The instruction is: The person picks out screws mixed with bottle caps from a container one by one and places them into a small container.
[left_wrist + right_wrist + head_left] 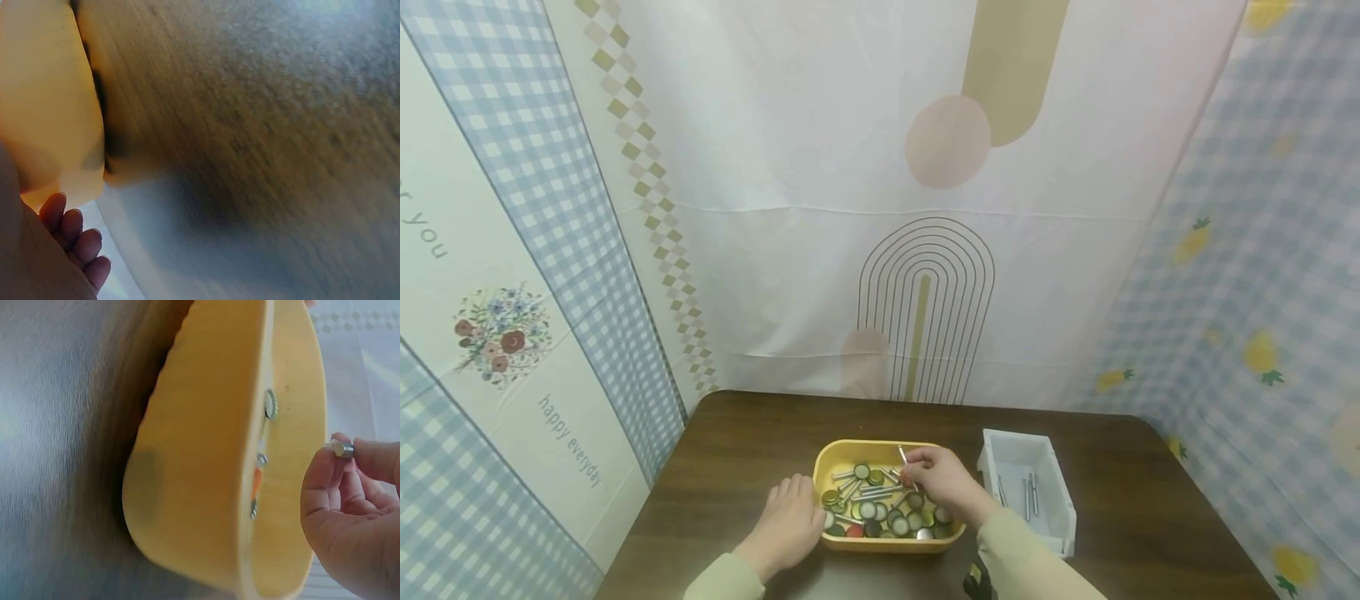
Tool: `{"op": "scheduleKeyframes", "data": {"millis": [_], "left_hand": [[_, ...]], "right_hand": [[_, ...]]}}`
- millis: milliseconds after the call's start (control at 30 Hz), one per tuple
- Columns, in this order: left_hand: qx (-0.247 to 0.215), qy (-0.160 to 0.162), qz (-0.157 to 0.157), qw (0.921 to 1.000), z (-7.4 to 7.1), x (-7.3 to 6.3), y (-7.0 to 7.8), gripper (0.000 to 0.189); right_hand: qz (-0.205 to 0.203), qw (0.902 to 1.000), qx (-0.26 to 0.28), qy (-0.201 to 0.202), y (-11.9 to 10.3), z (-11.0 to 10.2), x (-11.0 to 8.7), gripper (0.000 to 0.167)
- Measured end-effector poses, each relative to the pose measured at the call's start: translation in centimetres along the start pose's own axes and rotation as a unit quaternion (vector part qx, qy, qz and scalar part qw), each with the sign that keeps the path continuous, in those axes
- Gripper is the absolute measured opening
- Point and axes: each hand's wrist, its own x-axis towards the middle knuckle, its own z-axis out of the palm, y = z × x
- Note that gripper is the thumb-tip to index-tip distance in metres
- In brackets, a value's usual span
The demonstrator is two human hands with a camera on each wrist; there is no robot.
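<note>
A yellow tub (891, 545) holds bottle caps (868, 509) mixed with several silver bolts (880, 492). Over its right back part, my right hand (943, 477) pinches one silver bolt (902, 455) between thumb and fingertips. The right wrist view shows the smooth round end of this bolt (342, 449) above the tub's rim. My left hand (790, 512) rests against the tub's left side, its four fingertips (87, 244) lying loosely beside the yellow wall (53, 94) in the left wrist view. The left thumb is hidden there.
To the right of the tub stands a white bin (1060, 500) with a few silver bolts (1031, 496) lying in it. Both containers are on a dark wooden table (752, 442). Patterned curtains (775, 275) hang behind the table and at both sides.
</note>
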Motion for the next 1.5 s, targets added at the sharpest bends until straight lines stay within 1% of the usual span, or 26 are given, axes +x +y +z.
{"op": "scheduleKeyframes", "data": {"millis": [100, 233, 400, 633, 800, 933, 1000, 1100, 1200, 1267, 1333, 1400, 1500], "left_hand": [[-0.001, 0.003, 0.000, 1.0000, 0.0, 0.0, 0.0, 0.014], [0.002, 0.003, -0.003, 1.0000, 0.0, 0.1, -0.1, 0.013], [0.003, 0.006, -0.002, 1.0000, 0.1, 0.1, -0.1, 0.014], [0.004, 0.029, 0.010, 0.9995, 0.3, 0.0, -0.1, 0.014], [0.003, 0.025, 0.006, 0.9997, 0.5, 0.0, -0.3, 0.015], [-0.004, 0.004, -0.004, 1.0000, 0.2, 0.0, -0.2, 0.014], [-0.004, 0.000, -0.006, 1.0000, 0.1, 0.0, -0.1, 0.014], [-0.005, 0.009, -0.002, 0.9999, 0.2, -0.1, -0.1, 0.014], [-0.003, 0.023, 0.004, 0.9997, 0.4, -0.1, -0.2, 0.015], [-0.002, 0.031, 0.007, 0.9995, 0.4, -0.1, -0.2, 0.015], [-0.006, 0.032, 0.006, 0.9994, 0.3, -0.1, -0.1, 0.015], [-0.008, 0.030, 0.002, 0.9995, 0.3, -0.1, -0.1, 0.015], [-0.014, 0.022, 0.000, 0.9997, 0.4, 0.0, -0.1, 0.015]], "right_hand": [[0.006, 0.9999, 0.009, 0.003, 0.2, -1.1, -0.1, 0.031], [0.009, 0.9993, 0.029, 0.024, 0.8, -2.4, -0.3, 0.027], [0.019, 0.9983, 0.033, 0.044, 1.4, -4.3, -0.7, 0.026], [0.043, 0.9956, 0.040, 0.073, 1.8, -7.6, -1.9, 0.021], [0.046, 0.9943, 0.039, 0.088, 2.7, -9.2, -2.5, 0.020], [0.053, 0.9927, 0.042, 0.100, 3.5, -10.1, -2.8, 0.023], [0.057, 0.9921, 0.040, 0.104, 3.9, -10.5, -3.1, 0.027], [0.063, 0.9908, 0.028, 0.116, 4.5, -11.2, -3.5, 0.034], [0.067, 0.9892, 0.013, 0.130, 5.2, -11.6, -3.8, 0.037], [0.070, 0.9875, 0.010, 0.141, 5.6, -11.8, -3.9, 0.036], [0.073, 0.9862, 0.002, 0.148, 5.9, -11.9, -4.1, 0.035], [0.077, 0.9855, -0.012, 0.151, 6.4, -11.9, -4.1, 0.034], [0.094, 0.9828, -0.039, 0.154, 7.2, -11.7, -4.2, 0.027]]}}
